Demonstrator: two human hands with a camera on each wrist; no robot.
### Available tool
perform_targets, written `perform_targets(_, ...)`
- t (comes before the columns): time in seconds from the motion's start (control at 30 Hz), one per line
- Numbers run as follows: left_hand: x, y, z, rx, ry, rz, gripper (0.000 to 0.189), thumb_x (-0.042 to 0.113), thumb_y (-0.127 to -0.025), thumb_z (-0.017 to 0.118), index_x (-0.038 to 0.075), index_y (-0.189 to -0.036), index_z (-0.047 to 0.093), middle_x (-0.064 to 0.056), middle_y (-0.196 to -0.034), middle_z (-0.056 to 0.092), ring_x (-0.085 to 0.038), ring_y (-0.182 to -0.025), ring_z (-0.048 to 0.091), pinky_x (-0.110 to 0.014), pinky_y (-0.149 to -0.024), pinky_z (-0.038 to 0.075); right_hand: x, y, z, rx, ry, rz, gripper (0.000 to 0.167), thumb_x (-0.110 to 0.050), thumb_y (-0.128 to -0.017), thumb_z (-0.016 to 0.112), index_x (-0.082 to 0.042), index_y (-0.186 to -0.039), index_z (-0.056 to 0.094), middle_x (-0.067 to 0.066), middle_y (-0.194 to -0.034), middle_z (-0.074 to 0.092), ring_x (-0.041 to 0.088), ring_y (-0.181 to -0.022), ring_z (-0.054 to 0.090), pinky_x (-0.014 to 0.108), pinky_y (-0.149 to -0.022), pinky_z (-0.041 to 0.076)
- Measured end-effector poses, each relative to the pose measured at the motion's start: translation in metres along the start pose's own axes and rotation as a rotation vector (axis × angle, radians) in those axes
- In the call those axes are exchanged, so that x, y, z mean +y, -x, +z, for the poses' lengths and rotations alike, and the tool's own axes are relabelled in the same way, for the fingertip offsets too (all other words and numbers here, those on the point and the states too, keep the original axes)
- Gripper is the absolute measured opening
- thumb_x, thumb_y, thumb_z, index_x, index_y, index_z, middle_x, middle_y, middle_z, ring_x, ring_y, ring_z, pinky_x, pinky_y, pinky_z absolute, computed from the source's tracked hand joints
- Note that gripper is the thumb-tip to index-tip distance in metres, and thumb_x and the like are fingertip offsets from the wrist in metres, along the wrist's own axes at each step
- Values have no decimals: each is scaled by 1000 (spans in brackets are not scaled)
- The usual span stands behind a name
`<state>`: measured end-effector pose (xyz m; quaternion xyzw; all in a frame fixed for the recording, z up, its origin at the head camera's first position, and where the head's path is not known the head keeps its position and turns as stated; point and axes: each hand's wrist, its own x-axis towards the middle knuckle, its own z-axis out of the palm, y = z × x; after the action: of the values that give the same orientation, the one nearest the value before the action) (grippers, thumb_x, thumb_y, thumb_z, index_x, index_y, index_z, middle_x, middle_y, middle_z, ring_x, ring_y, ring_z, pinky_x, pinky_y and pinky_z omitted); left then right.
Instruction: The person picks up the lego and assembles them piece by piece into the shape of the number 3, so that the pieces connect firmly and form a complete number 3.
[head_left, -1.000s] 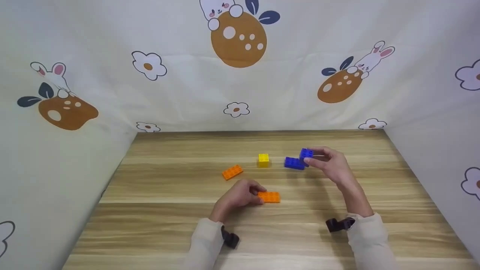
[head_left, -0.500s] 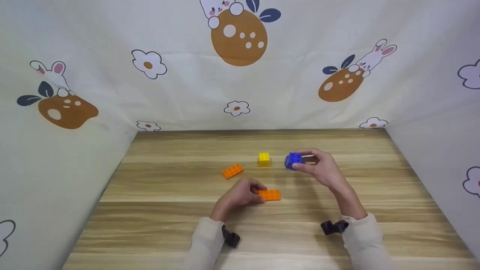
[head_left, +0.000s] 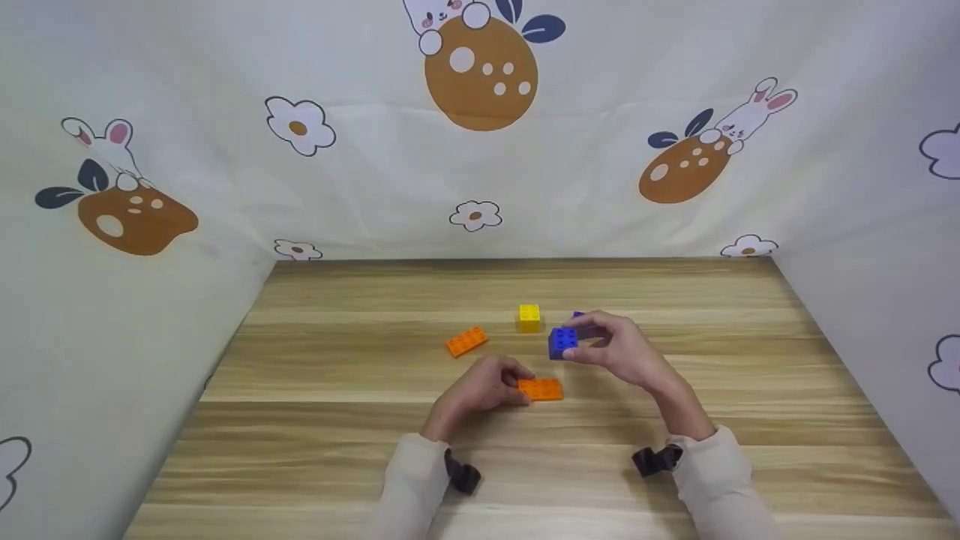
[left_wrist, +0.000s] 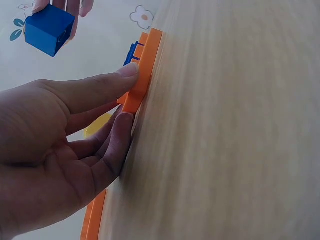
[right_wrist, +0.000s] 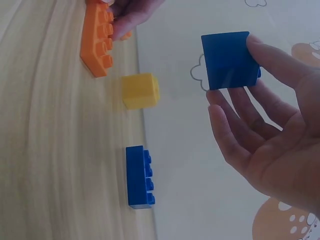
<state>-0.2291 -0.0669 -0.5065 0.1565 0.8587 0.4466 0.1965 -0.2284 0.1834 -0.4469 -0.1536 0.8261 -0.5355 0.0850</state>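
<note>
My left hand pinches the left end of an orange toy brick, which lies flat on the table with its studs up. In the left wrist view the thumb presses on top of this brick. My right hand grips a blue block-shaped brick between thumb and fingers, raised above the table. Beyond that hand, a long blue brick rests on the table, mostly hidden by the fingers in the head view.
A yellow brick stands behind the hands. A second orange brick lies at an angle to its left. The wooden table ends at a printed cloth wall at the back and sides.
My right hand has carried the raised blue brick leftward and nearer, from over the long blue brick toward the held orange one. The left hand keeps its hold in place.
</note>
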Motion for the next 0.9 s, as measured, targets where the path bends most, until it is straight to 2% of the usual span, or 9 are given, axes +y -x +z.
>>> perform_targets(0.1,1,0,0,0,-7,0,31,16,-84,81,14,-114,75,0,-97,70,-14,-84,57,-28,-80,51,3,-1,3,-27,18,-19,43,-18,-86,80,-2,-124,66,26,-124,65,34,-104,70,31,-84,60)
perform_targets(0.3,0,0,0,2,-10,-7,30,17,-85,81,14,-114,75,0,-97,70,-15,-85,57,-30,-80,52,8,-3,7,-87,62,-8,41,-22,-86,80,-5,-121,67,21,-123,66,35,-111,67,41,-91,58)
perform_targets(0.6,0,-1,0,-4,-14,1,29,18,-85,81,13,-113,75,0,-97,69,-15,-84,57,-29,-79,52,17,-6,13,-155,70,2,39,-16,-84,81,0,-117,66,24,-118,67,36,-106,68,40,-88,58)
perform_targets(0.9,0,1,1,15,-11,44,29,16,-84,82,8,-112,75,-2,-93,69,-11,-81,56,-22,-73,48,20,-6,16,-203,76,28,38,-15,-84,81,0,-115,67,21,-116,69,32,-103,70,42,-90,58)
